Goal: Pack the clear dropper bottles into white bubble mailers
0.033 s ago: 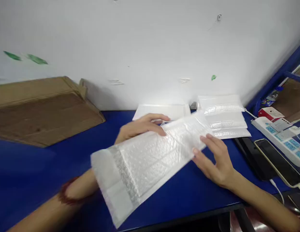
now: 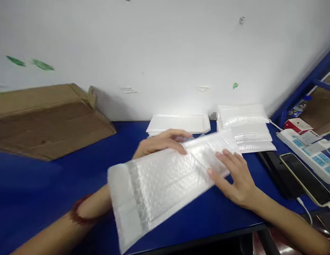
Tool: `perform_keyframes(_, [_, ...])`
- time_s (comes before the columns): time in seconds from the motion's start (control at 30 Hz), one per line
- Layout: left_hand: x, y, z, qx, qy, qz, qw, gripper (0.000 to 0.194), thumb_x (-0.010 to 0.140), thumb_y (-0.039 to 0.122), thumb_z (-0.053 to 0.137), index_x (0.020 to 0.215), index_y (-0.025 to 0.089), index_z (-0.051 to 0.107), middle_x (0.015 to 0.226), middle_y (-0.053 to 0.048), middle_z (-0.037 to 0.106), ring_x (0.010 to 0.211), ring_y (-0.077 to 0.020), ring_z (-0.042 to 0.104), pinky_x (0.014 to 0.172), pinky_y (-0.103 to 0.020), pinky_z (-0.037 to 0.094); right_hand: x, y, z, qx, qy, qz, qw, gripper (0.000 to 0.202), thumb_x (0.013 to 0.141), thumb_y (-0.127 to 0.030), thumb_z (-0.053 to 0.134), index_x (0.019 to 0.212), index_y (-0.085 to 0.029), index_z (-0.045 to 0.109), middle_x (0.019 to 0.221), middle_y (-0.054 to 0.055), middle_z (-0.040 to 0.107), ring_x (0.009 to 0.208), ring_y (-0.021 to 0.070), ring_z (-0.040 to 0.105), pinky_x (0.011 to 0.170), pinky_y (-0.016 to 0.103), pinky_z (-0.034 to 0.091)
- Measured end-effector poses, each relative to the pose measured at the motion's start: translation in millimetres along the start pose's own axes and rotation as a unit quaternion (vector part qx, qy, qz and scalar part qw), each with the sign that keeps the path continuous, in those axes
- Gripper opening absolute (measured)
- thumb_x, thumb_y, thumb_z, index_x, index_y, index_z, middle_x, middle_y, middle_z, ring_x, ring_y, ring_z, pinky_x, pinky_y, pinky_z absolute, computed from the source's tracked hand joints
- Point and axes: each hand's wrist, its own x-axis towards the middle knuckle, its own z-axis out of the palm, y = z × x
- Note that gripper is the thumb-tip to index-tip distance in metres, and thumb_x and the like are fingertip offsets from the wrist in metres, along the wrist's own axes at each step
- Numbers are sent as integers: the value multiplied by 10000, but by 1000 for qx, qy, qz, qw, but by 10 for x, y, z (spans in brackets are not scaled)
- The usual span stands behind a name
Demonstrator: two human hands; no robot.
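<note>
No text, brand or number can be read. The clear plastic bottle with a blue cap (image 2: 303, 105) bears a blue-and-yellow label (image 2: 294, 113), too small to make out. The pale grey rectangular block (image 2: 309, 137) on the long white plastic power strip with blue socket panels (image 2: 311, 157) carries tiny dark marks, likewise illegible.

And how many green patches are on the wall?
3: the leftmost patch and second patch beside it, above the cardboard; third patch above the stacked mailers. The cardboard may hide others.
</note>
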Motion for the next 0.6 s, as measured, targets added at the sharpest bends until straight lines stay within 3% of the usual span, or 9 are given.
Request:
perform_keyframes(0.1, [-79,12,328,-149,-45,-49,987,233,800,462,704,810,250,801,1090,-89,732,993,-275,686,869,-381,544,16,-109,0,2,-84,-43,996,427,931,-111,475,1357,-143,456,1380,202,489,1387,364,312,1011,517,437])
perform_keyframes(0.17, [-125,-32,456,-208,-60,-123,969,204,751,398,766,889,252,797,1084,-72,743,1024,-288,677,916,-390,517,-8,-124,28,-7,-139,-55,989,433,926,-91,430,1358,-75,447,1379,243,481,1382,407,291,994,538,448])
perform_keyframes(0.27, [-199,-126,490,-291,12,-290,912,382,778,444,726,1137,313,715,1130,-39,737,1097,-297,649,967,-425,487,-74,-80,98,-59,-184,-27,981,459,898,-20,401,1357,-20,430,1395,284,445,1380,434,271,986,560,446])
perform_keyframes(0.37, [-277,-175,412,-377,85,-385,838,446,887,559,520,1145,247,709,1137,-80,732,1091,-291,652,947,-424,503,-137,-41,157,-120,-203,13,972,500,870,26,405,1369,-4,407,1405,294,426,1390,450,223,974,583,444])
perform_keyframes(0.5, [-359,-168,361,-351,47,-394,848,339,802,445,699,994,169,746,999,-90,763,948,-254,696,886,-370,524,-170,-80,164,-155,-214,31,964,520,833,32,405,1353,39,407,1405,323,405,1406,452,182,968,605,429])
perform_keyframes(0.6, [-401,-144,450,-310,2,-393,865,331,754,414,760,953,150,745,904,-71,770,832,-218,703,813,-336,525,-142,-142,110,-101,-261,8,960,638,768,-37,494,1386,44,360,1444,345,328,1401,487,157,954,662,396])
